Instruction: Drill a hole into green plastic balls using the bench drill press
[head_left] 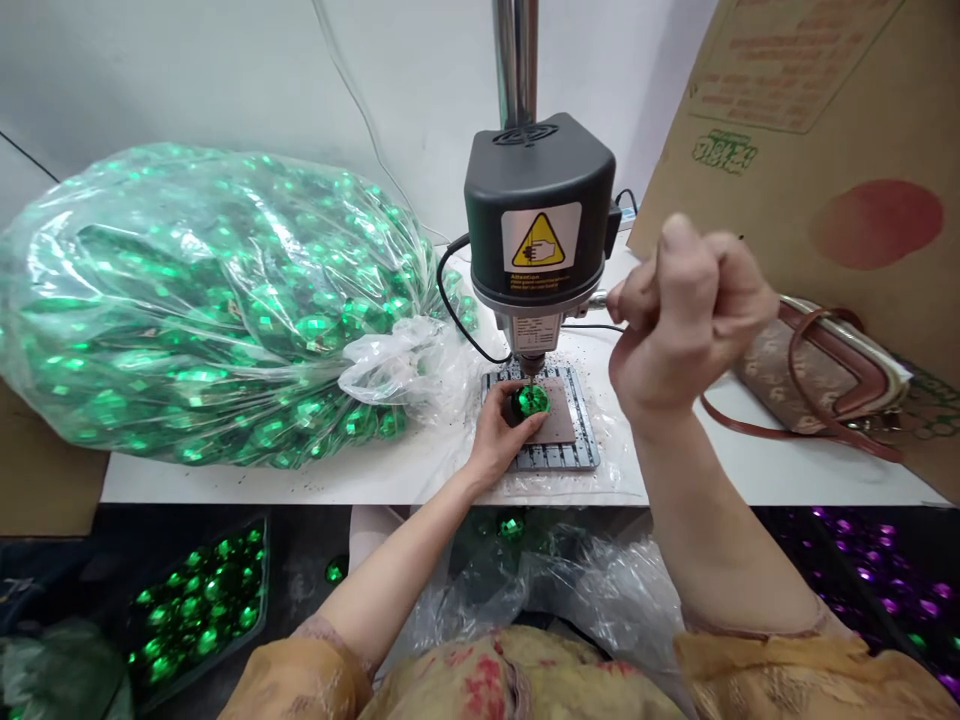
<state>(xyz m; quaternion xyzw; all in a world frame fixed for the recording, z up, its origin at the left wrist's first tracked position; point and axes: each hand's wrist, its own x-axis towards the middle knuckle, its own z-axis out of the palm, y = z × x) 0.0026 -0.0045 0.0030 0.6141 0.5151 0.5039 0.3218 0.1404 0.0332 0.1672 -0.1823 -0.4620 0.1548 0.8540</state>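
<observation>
A shiny green faceted ball [533, 401] sits on the small base of a bench drill press [540, 200], directly under its chuck and bit. My left hand [501, 435] pinches the ball from the left side and front, thumb and fingers around it. Below the ball lies a flat brownish board [562, 425] on the slotted metal base plate [589, 455]. Raised at the right of the drill head, my right hand [686, 320] is closed around the drill press lever [598, 300]; most of the lever is hidden by the fingers.
A large clear bag [225, 300] full of green balls fills the table's left. Cardboard [810, 120] and a handbag [817, 370] stand at the right. Below the table edge are a bin [199, 610] of green balls, purple balls [877, 570] and plastic film [600, 590].
</observation>
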